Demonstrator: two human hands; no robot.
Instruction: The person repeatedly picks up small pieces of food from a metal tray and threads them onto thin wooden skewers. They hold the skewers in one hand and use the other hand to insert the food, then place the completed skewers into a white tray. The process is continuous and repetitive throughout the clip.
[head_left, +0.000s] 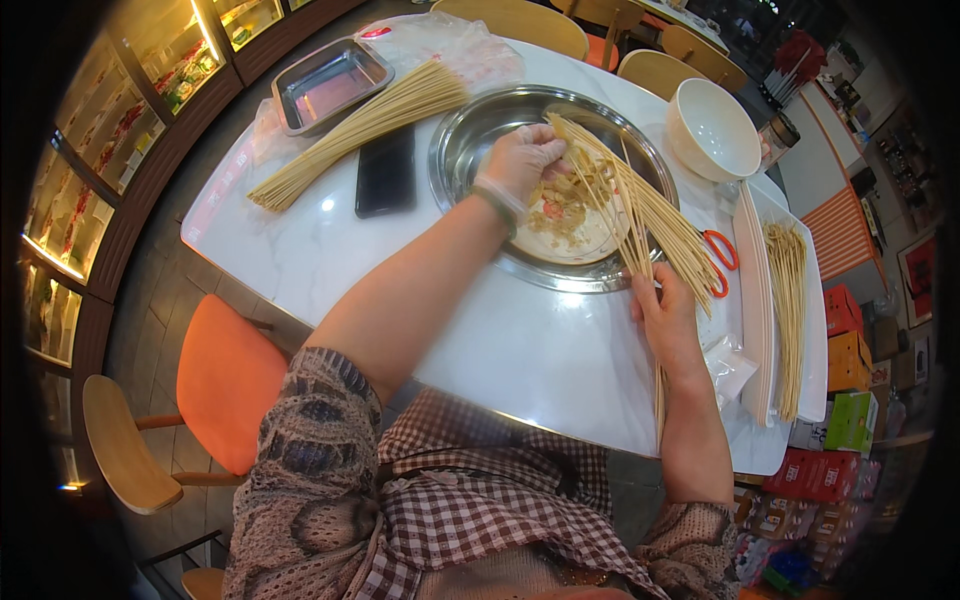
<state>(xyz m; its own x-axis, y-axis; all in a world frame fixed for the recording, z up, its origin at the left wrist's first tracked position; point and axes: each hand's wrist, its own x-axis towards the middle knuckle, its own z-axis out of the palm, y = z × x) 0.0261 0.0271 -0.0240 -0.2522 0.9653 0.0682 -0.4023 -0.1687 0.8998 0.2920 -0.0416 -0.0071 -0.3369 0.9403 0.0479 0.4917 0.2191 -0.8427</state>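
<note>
My left hand (525, 157), in a clear plastic glove, is over a round steel basin (469, 142). Its fingertips pinch a small piece of yellowish-brown food (559, 133). Below them a plate (559, 251) inside the basin carries strips and crumbs of similar food (581, 191). My right hand (664, 304), bare, grips a few thin bamboo skewers (636, 236) near the basin's right rim, their upper ends pointing over the plate. A larger bundle of skewers (660, 206) lies across that rim, with food around its far tips. Red-handled scissors (724, 259) lie beside it, partly covered.
Left of the basin are a thick skewer bundle (367, 131), a black phone (385, 176) and a steel tray (375, 64). To the right stand a white bowl (712, 131) and a white tray (814, 360) of food-tipped skewers (787, 322). An orange chair (225, 382) adjoins the marble-look table (525, 352).
</note>
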